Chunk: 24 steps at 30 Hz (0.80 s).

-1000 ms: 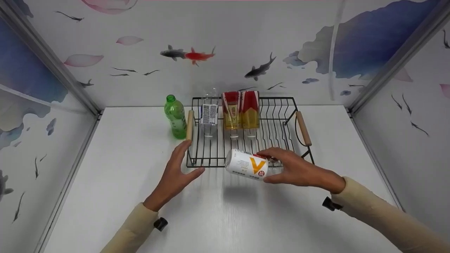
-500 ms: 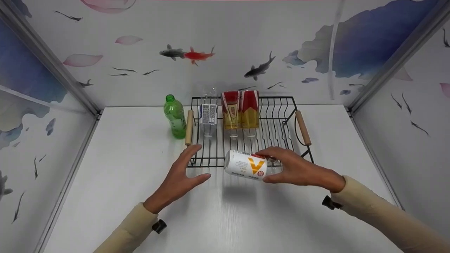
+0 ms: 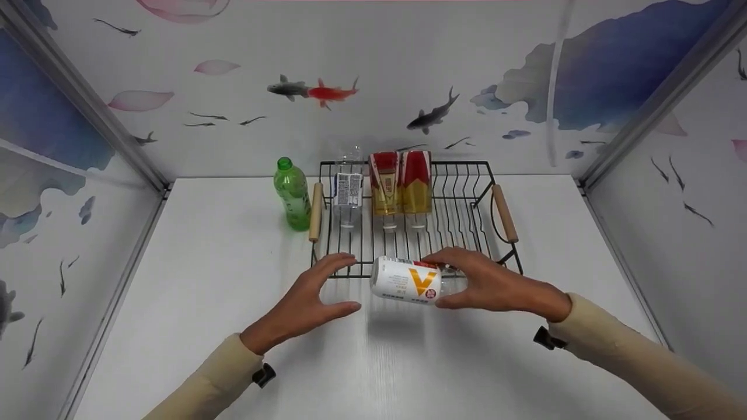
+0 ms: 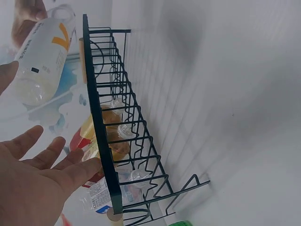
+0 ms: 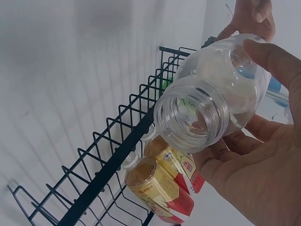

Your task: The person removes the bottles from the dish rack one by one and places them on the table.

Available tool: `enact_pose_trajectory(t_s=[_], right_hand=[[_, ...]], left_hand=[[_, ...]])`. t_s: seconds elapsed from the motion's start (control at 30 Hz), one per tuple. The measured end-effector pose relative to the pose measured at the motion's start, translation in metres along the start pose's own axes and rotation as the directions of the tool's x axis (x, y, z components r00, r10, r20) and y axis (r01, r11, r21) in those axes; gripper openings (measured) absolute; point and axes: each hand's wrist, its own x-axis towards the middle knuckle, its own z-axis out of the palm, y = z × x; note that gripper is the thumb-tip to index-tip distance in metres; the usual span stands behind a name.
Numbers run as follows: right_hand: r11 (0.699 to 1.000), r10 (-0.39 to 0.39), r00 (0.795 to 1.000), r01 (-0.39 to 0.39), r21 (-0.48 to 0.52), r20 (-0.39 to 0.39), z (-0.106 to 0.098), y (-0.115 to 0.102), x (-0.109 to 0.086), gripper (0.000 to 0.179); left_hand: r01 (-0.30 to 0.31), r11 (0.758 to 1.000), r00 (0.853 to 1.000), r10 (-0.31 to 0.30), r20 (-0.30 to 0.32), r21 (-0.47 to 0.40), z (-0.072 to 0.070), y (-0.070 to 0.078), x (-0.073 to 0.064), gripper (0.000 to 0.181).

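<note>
My right hand (image 3: 490, 283) grips a clear plastic bottle (image 3: 402, 281) with a white label and an orange V, its fingers and thumb around the mouth end. The bottle lies sideways in the air over the front edge of the black wire rack (image 3: 461, 162). In the right wrist view, the threaded, uncapped mouth of the bottle (image 5: 216, 63) faces the camera. To the left, my left hand (image 3: 300, 300) holds nothing; its thumb and fingers are spread apart just short of the bottle's base, near the rack's front left corner.
Inside the rack, a clear bottle with a small printed label (image 3: 348, 189) and two red-and-yellow labelled bottles (image 3: 400, 184) lie neck toward me. A green bottle (image 3: 293, 198) stands outside, left of the wooden handle (image 3: 316, 213). Patterned panels (image 3: 373, 58) enclose the table.
My left hand has moved right and slightly toward me, from beside the rack's left handle to near the bottle's base. My right hand and the bottle have barely shifted.
</note>
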Motion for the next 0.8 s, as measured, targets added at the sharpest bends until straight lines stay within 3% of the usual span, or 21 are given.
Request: enact_pose_trajectory(t_s=[0.33,0.8], right_hand=[[0.999,-0.011,0.999,0.013,-0.047,0.047,0.002,-0.006,-0.001,0.069],[0.994,-0.016,0.993,0.028,-0.102,0.116,0.004,-0.019,-0.001,0.069]], left_hand=[[0.024,1.0,0.999,-0.025,0.048,0.005,0.003,0.005,0.005,0.076],[0.01,0.997,0.987,0.002,0.161,-0.074,0.017,0.015,0.016,0.074]])
